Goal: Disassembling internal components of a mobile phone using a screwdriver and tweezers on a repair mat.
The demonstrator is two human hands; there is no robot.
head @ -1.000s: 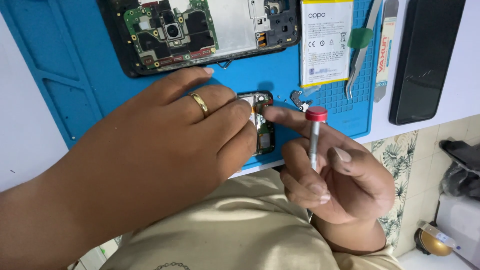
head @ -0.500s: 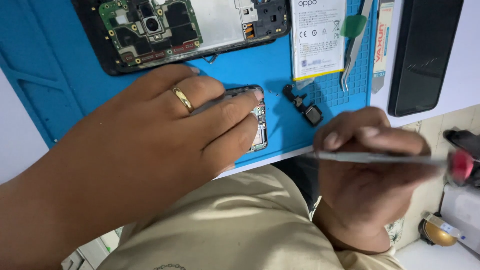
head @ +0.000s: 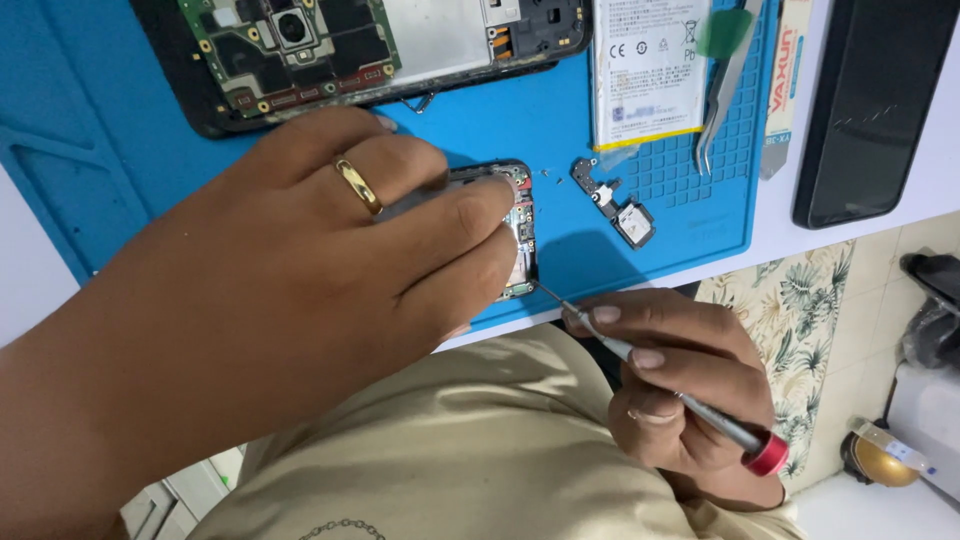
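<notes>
We've got the small board (head: 518,235) at mid-frame on the blue mat (head: 90,130), near its lower edge. Left hand (head: 330,270) is clamped over it, fingers curled down and pinching it flat; only its right edge shows past the fingertips.

Change: half a second ago the screwdriver (head: 660,385) lay sideways, tip off the work, red cap pointing at the right edge of frame. A second ago it stood upright by the board. Now it's angled up-left, tip touching the board's lower right corner. Right hand (head: 680,385) is closed around the shaft, thumb and two fingers pinching it, red cap out at lower right. We read that as re-gripped and back on a screw at that corner; the screw itself is too small to make out.

Outward:
- Small loose part (head: 615,200) with a flex tail, just right of the board, apart from it.
- Open phone (head: 370,50), upper left, boards exposed.
- Battery (head: 645,70), top centre-right: white rectangular label with black print and a yellow strip along its lower edge.
- Green pick (head: 725,30) and tweezers (head: 722,95) beside the battery.
- Pry tool (head: 785,85) with an orange-printed label, on the mat's right edge.
- Black panel (head: 870,100), upper right, off the mat.
</notes>
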